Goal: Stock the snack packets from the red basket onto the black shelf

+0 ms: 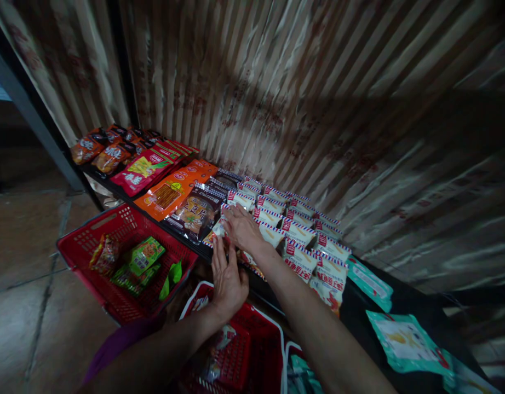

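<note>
Several white snack packets (299, 232) with red lettering and striped top edges stand in rows on a black shelf. My right hand (243, 230) reaches over the front left packet (219, 225), its fingers stretched out against the upper part. Just below, my left hand (228, 282) has its fingers extended upward, with the tips touching the same packet's front. Much of that packet is hidden by both hands. Close to its left lies a dark, clear-windowed snack bag (195, 210).
Further left on the shelf are orange bags (164, 194), red bags (143, 167) and brown-orange packets (90, 145). Teal packets (404, 339) lie to the right. Below stand a red basket (82, 262) with green packets and another red basket (269, 339). Corrugated sheeting (277, 82) backs the shelf.
</note>
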Demonstrator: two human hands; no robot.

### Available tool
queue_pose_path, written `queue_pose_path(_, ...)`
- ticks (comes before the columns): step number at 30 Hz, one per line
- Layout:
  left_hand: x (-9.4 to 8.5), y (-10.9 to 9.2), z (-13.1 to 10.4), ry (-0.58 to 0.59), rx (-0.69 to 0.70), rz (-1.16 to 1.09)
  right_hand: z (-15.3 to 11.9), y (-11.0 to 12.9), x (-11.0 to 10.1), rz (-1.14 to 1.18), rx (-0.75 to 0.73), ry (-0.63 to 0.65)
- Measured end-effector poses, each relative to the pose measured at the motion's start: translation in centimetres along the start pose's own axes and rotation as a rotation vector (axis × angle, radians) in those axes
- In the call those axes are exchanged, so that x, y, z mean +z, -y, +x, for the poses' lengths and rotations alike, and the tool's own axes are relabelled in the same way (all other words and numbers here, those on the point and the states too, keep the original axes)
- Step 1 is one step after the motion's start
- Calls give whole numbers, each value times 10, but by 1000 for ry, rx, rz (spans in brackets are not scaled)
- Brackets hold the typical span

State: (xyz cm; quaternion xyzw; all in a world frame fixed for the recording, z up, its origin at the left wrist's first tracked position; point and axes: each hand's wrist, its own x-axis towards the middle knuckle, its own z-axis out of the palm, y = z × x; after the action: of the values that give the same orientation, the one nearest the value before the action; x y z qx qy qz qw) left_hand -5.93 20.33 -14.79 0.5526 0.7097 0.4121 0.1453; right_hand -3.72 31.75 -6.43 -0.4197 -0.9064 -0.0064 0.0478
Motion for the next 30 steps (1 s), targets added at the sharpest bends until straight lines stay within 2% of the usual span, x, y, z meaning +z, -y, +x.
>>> queue_pose_path(3, 5, 0, 2, -13, -43, -31, 6, 3, 6, -12, 9, 54)
queue_pose_path(6, 9, 1, 6, -65, -84, -84, 5, 2, 11, -15, 13, 45)
queue_pose_path(11, 13, 3, 12, -47, -59, -150, 3, -2, 14, -12, -1, 27)
queue_pose_path(17, 11, 2, 16, -65, -56, -101, 2, 0, 15, -15, 14, 1)
queue_pose_path(24, 9, 0, 20, -20, -81, -73, 0, -2, 21, -13, 0, -36)
queue_pose_path(30, 9, -1, 19, -55, -72, -72, -9, -3, 25, 18, -19, -93)
